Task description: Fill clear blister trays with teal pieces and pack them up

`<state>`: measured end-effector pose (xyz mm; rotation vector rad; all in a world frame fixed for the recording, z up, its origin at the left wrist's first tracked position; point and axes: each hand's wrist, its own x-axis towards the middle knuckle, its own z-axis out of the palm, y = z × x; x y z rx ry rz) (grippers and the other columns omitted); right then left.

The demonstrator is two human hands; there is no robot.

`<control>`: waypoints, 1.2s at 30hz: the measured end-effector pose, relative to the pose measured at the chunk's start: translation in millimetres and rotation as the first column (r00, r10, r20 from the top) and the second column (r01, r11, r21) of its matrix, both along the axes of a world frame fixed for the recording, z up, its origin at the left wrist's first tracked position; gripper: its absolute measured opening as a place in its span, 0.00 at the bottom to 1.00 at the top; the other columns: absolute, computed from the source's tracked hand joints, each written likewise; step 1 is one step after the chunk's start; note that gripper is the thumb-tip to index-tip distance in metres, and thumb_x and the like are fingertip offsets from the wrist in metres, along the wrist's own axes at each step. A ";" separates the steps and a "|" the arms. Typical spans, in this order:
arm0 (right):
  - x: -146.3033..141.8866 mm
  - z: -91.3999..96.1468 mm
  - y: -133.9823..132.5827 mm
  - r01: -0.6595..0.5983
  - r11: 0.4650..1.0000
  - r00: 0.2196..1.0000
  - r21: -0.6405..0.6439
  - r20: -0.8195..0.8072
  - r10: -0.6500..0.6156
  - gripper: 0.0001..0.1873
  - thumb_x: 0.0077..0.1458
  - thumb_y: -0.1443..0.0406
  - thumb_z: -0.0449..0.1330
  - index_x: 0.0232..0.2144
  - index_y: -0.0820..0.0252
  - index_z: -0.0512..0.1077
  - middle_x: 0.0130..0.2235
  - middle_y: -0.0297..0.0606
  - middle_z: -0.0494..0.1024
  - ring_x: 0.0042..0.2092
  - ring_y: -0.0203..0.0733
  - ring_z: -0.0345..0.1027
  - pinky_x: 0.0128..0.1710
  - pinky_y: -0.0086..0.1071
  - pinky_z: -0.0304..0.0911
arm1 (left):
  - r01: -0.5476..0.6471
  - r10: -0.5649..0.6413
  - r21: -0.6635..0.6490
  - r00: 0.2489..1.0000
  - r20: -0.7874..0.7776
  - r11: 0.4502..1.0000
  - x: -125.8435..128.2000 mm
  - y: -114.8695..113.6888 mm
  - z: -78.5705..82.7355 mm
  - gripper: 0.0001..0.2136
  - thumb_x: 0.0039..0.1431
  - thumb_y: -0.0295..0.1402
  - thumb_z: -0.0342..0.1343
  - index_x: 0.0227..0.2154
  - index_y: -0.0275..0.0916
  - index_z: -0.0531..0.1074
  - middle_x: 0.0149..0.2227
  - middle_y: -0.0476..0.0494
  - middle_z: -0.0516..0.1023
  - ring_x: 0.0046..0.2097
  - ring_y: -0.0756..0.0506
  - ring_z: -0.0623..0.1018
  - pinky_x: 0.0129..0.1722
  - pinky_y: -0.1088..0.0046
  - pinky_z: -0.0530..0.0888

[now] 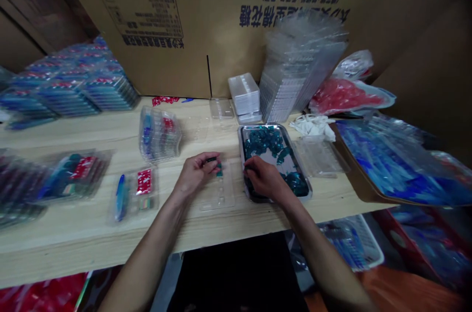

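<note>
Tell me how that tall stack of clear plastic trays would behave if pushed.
The tray stack may tip, being tall for its base. Its trays look thin-walled, so probably light and bendy. The uneven top layers might slide first.

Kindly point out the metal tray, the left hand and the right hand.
Metal tray (269, 155), head view: bare inner floor.
Left hand (195, 171), head view: middle of hand.
Right hand (264, 178), head view: middle of hand.
</note>
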<state>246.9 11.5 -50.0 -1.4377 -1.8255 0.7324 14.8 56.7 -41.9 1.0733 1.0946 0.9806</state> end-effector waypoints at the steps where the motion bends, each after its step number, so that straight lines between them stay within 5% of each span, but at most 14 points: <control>1: -9.6 2.3 -2.8 0.007 0.999 0.997 0.053 0.081 -0.011 0.12 0.55 0.71 0.53 0.42 0.58 0.70 0.37 0.40 0.76 0.40 0.44 0.70 0.41 0.36 0.63 | -0.020 0.019 -0.001 0.999 -0.039 1.000 -7.4 -5.6 -0.6 0.24 0.43 0.42 0.71 0.43 0.36 0.80 0.38 0.41 0.82 0.35 0.46 0.79 0.41 0.67 0.75; 4: -36.3 5.3 -9.2 -0.028 0.989 0.967 0.146 0.255 -0.010 0.13 0.54 0.73 0.53 0.41 0.61 0.71 0.42 0.46 0.72 0.46 0.49 0.66 0.46 0.40 0.62 | -0.020 0.020 -0.001 0.994 -0.109 1.000 -21.9 -22.9 -6.6 0.23 0.46 0.42 0.70 0.44 0.36 0.80 0.40 0.40 0.83 0.37 0.46 0.79 0.41 0.70 0.74; 8: -64.5 -1.5 -9.5 -0.161 0.983 0.947 0.085 0.294 0.130 0.17 0.51 0.77 0.52 0.43 0.64 0.69 0.42 0.46 0.71 0.46 0.47 0.64 0.48 0.38 0.61 | -0.023 0.022 -0.050 1.000 -0.020 0.998 -23.6 -39.3 -19.6 0.24 0.48 0.42 0.69 0.46 0.35 0.77 0.33 0.44 0.81 0.34 0.48 0.78 0.38 0.72 0.73; 12: -79.6 -8.0 -6.5 -0.195 0.981 0.904 0.013 0.389 0.175 0.18 0.49 0.78 0.53 0.44 0.66 0.66 0.43 0.49 0.71 0.46 0.48 0.64 0.48 0.39 0.60 | -0.089 0.089 -0.084 0.996 0.005 0.992 -20.3 -44.4 -31.5 0.19 0.42 0.39 0.72 0.35 0.35 0.77 0.28 0.48 0.79 0.30 0.50 0.76 0.33 0.75 0.71; 17: -78.3 -5.1 -6.0 -0.199 0.980 0.845 -0.016 0.503 0.180 0.18 0.47 0.79 0.53 0.42 0.65 0.66 0.42 0.50 0.72 0.45 0.50 0.63 0.46 0.40 0.59 | -0.083 0.079 -0.065 0.995 -0.057 0.994 -22.7 -47.3 -35.5 0.19 0.45 0.38 0.70 0.40 0.36 0.80 0.36 0.45 0.81 0.35 0.50 0.77 0.38 0.75 0.71; 21: -75.7 -7.7 -0.6 -0.196 0.980 0.905 -0.031 0.379 0.193 0.17 0.48 0.78 0.52 0.41 0.63 0.63 0.42 0.47 0.72 0.45 0.47 0.65 0.46 0.38 0.61 | -0.100 0.099 -0.045 0.994 -0.037 0.994 -22.5 -47.8 -34.2 0.22 0.45 0.37 0.69 0.45 0.37 0.78 0.35 0.46 0.80 0.37 0.49 0.77 0.41 0.74 0.72; 27: -72.3 -11.5 8.0 -0.212 0.977 0.919 -0.036 0.334 0.211 0.15 0.50 0.77 0.52 0.41 0.63 0.63 0.42 0.48 0.73 0.45 0.48 0.66 0.46 0.39 0.62 | -0.130 0.134 -0.079 0.990 0.037 0.988 -20.1 -45.2 -35.2 0.20 0.42 0.37 0.71 0.38 0.36 0.77 0.33 0.48 0.79 0.34 0.51 0.76 0.40 0.75 0.72; 36: -80.5 -4.3 -0.5 -0.226 0.970 0.773 -0.086 0.591 0.232 0.20 0.46 0.76 0.56 0.45 0.67 0.66 0.45 0.52 0.74 0.46 0.52 0.66 0.47 0.42 0.61 | -0.101 0.106 -0.109 0.994 0.036 0.989 -20.8 -49.7 -31.5 0.22 0.42 0.36 0.72 0.43 0.37 0.79 0.38 0.44 0.82 0.37 0.49 0.77 0.39 0.75 0.71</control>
